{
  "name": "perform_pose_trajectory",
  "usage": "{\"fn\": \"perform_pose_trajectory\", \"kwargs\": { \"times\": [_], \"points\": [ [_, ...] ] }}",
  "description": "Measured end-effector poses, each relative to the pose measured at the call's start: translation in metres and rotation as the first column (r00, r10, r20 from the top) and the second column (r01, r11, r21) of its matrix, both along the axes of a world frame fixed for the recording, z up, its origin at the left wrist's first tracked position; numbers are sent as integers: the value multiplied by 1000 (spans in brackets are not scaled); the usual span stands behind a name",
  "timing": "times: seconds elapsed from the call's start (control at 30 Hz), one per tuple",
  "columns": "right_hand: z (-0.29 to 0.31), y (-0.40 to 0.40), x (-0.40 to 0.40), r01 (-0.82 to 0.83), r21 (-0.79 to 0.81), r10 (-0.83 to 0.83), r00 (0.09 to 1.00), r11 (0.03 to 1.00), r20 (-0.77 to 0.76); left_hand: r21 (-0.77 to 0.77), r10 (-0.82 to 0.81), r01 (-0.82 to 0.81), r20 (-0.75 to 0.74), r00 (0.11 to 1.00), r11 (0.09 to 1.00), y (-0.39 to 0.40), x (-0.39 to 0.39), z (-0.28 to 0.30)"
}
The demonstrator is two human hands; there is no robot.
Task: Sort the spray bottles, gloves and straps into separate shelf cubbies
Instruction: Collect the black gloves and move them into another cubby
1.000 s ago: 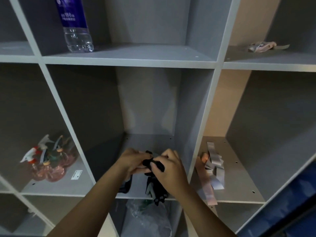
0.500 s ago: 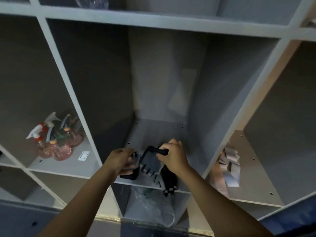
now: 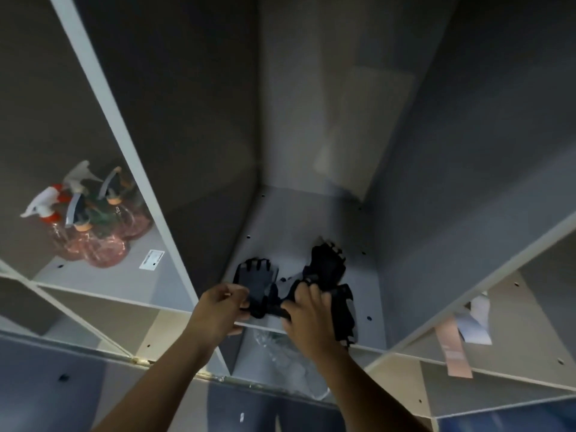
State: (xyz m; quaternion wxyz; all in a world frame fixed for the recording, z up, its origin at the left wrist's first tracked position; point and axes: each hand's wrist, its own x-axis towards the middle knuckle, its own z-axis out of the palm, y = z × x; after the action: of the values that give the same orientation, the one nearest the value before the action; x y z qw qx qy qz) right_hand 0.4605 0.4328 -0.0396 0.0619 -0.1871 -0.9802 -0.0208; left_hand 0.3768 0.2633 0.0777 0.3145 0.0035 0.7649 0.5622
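Note:
Several black fingerless gloves (image 3: 327, 266) lie spread on the floor of the middle cubby (image 3: 280, 226). My left hand (image 3: 221, 302) pinches the cuff of the left glove (image 3: 257, 277) at the shelf's front edge. My right hand (image 3: 307, 313) grips the dark bundle of gloves beside it, and one glove hangs over the front edge at the right. Pink spray bottles (image 3: 99, 235) with white and grey triggers stand grouped in the left cubby. Pale straps (image 3: 456, 344) lie in the right cubby, one drooping over its edge.
Crumpled clear plastic (image 3: 280, 353) sits in the cubby below the gloves. A white label (image 3: 151, 259) is stuck on the left cubby's floor. Grey dividers (image 3: 124, 145) separate the cubbies. Blue flooring shows at the bottom.
The view has tilted and moved closer to the middle cubby. The gloves, bunched between my hands a second ago, now lie spread flat on the shelf floor, farther in.

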Motion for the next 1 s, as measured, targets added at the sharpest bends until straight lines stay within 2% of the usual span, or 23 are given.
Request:
{"fn": "perform_pose_trajectory", "kwargs": {
  "times": [0.17,0.27,0.37,0.43,0.5,0.53,0.57,0.63,0.7,0.9,1.0],
  "points": [
    [-9,-2,18,-49,-27,47,998,998,-47,-9,-29,29,6,1000,1000,2,8,-8],
    [-2,-2,22,-12,-120,-12,980,993,-198,-23,-58,59,22,998,998,4,11,-10],
    [23,8,4,73,-296,-200,882,953,-428,-17,-68,68,-13,998,998,11,10,-8],
    [47,21,-13,118,-352,-301,795,928,-527,2,-67,67,-47,997,998,17,8,-4],
    [67,28,-23,136,-322,-311,747,937,-588,25,-55,57,-91,994,998,22,3,-3],
    [71,27,-23,128,-273,-271,759,953,-592,28,-52,56,-118,992,998,24,1,-3],
    [71,25,-22,110,-214,-214,801,971,-559,31,-52,57,-145,988,998,25,-1,-4],
    [57,15,-15,62,-102,-96,922,993,-375,16,-71,75,-194,979,997,30,-4,-8],
    [38,11,-11,35,-35,-42,978,999,-204,-10,-101,101,-232,967,995,37,-3,-13],
    [7,9,5,18,-12,-18,999,1000,33,-100,-204,183,-267,942,978,48,-2,-33],
    [6,9,13,-4,-47,6,999,999,37,-121,-254,229,-265,930,966,50,1,-41]
  ]
}}
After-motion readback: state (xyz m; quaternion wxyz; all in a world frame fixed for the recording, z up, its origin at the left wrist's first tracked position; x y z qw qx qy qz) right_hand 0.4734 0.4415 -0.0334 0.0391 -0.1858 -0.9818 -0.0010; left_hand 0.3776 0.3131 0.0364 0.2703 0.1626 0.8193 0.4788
